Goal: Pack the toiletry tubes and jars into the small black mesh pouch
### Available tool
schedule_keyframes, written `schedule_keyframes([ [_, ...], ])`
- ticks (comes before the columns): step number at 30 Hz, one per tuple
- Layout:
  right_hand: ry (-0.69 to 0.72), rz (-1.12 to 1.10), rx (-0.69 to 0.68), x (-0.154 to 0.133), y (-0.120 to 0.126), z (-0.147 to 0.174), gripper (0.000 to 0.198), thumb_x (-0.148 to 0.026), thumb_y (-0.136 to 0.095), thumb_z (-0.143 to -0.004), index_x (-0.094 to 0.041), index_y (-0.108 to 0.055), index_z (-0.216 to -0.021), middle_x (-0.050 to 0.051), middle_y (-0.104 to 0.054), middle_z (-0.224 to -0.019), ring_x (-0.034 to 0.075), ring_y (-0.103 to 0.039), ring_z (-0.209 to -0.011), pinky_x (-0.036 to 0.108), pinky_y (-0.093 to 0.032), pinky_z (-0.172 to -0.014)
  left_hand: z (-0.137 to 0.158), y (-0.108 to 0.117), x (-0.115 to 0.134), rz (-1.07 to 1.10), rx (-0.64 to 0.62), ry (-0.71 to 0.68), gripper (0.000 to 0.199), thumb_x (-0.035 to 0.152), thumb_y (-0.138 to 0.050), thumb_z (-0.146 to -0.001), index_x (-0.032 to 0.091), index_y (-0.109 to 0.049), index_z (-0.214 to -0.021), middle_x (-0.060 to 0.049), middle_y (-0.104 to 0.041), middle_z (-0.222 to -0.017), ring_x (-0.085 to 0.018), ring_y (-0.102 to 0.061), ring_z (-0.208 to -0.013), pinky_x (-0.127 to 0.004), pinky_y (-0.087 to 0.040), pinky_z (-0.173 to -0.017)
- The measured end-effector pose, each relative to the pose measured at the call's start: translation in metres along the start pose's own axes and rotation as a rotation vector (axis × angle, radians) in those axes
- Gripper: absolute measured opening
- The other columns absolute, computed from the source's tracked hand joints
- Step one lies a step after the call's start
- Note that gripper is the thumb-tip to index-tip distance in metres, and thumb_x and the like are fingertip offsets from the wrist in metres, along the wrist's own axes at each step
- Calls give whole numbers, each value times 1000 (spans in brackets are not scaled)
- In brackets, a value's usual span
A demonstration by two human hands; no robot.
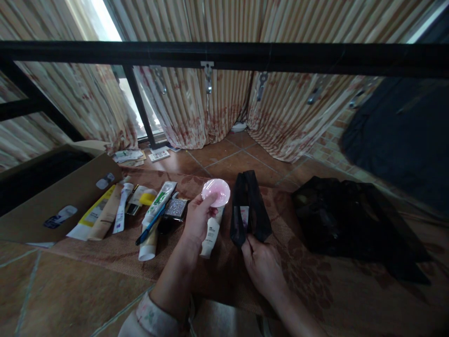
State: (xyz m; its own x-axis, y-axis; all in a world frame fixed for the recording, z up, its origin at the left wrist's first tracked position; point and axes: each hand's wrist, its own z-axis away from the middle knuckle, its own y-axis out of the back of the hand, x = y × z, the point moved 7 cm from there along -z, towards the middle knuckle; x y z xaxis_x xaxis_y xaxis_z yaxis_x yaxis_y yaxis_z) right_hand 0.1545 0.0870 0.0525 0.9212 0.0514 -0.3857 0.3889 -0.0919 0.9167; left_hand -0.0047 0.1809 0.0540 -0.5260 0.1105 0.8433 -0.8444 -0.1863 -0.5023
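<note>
My left hand [197, 219] pinches a small, shiny, round pink dish-like thing [221, 188] between thumb and fingers. Below it, a pale squeeze tube [210, 238] lies on the cloth, partly covered by the hand. My right hand [264, 267] grips the near edge of a black mesh pouch [259, 220], whose mouth gapes. Inside the pouch a whitish item with pink marks [244, 215] shows. Left of my left hand lie a glittery square case [176, 208], a blue pen [149, 230] and a white-and-green tube [162, 200].
More tubes, such as a yellow-and-white one [93, 216], lie beside an open cardboard box [87, 185] at left. A black bag [336, 215] rests at right on the brown patterned cloth [301, 276]. A dark rail [231, 55] crosses before striped curtains [196, 112].
</note>
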Motion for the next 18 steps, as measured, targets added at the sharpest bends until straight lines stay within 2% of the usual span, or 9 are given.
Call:
schedule_keyframes([
  [18, -7, 14, -19, 1, -1, 0, 38, -31, -33, -96, -21, -70, -95, 6, -71, -70, 16, -65, -61, 25, -32, -56, 2, -3, -7, -16, -20, 58, 26, 23, -79, -57, 14, -66, -78, 2, -62, -57, -5, -51, -45, -18, -36, -48],
])
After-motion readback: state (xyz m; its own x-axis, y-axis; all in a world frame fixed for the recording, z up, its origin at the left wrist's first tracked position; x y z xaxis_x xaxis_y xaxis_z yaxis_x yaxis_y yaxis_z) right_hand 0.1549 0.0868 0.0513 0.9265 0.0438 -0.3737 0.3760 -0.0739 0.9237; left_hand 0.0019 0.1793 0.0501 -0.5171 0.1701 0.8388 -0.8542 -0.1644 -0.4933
